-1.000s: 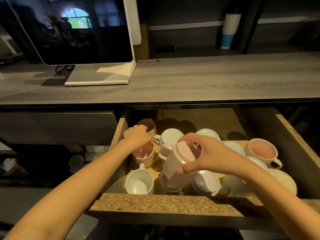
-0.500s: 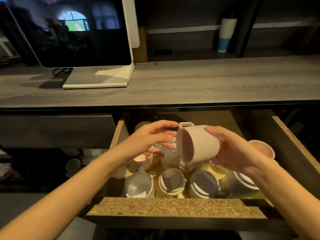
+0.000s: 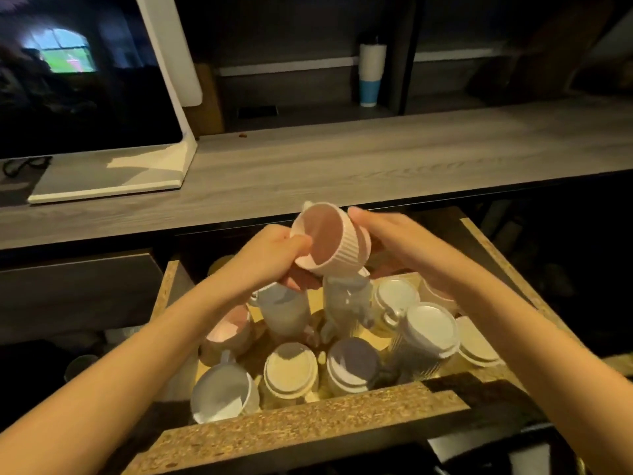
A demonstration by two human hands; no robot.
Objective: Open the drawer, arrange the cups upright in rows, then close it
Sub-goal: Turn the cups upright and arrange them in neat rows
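The wooden drawer [image 3: 318,419] stands pulled out below the desk, full of several white and pink cups. Some stand upside down, like the white one [image 3: 291,370] near the front, and a pink-lined one [image 3: 227,329] stands upright at the left. Above the drawer I hold a ribbed pink cup [image 3: 330,240] tilted, its mouth turned toward me. My left hand [image 3: 274,258] grips its near rim with the thumb inside. My right hand [image 3: 394,241] holds its far side and base.
A grey wooden desk top [image 3: 342,166] runs above the drawer. A monitor with a white stand [image 3: 109,180] sits at the left. A white and blue tumbler [image 3: 371,75] stands on the back shelf. Dark shelving lies to the left of the drawer.
The ribbed pink cup has been lifted out of the drawer and turned so its mouth faces me. My left hand left the cups at the back left and took hold of its rim.
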